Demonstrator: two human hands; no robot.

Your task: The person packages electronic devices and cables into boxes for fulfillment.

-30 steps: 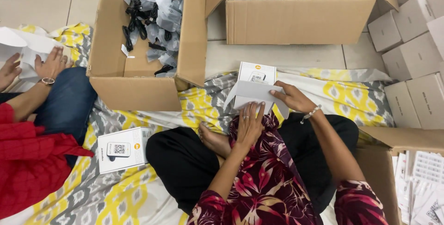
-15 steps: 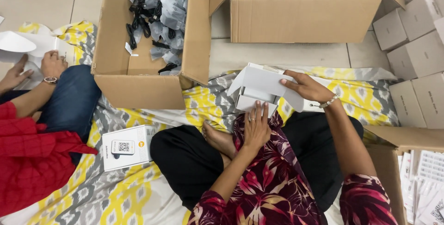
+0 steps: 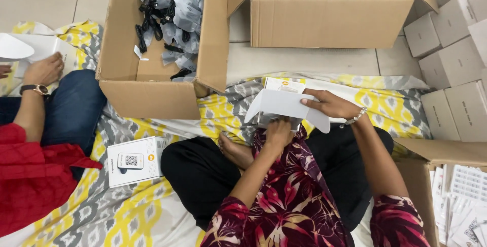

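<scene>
Her right hand (image 3: 329, 106) is pinching the white box's open flap (image 3: 284, 106) while the left hand (image 3: 278, 129) is gripping its base (mostly hidden), so tugging harder could crease the card.

The flat white cardboard carton blank (image 3: 284, 106), which a second ago lay low against the small white box with the yellow dot (image 3: 284, 84), is now lifted and opened out like a tent. The right hand (image 3: 329, 106) has shifted onto its top edge, while the left hand (image 3: 278, 131) has slid underneath it
</scene>
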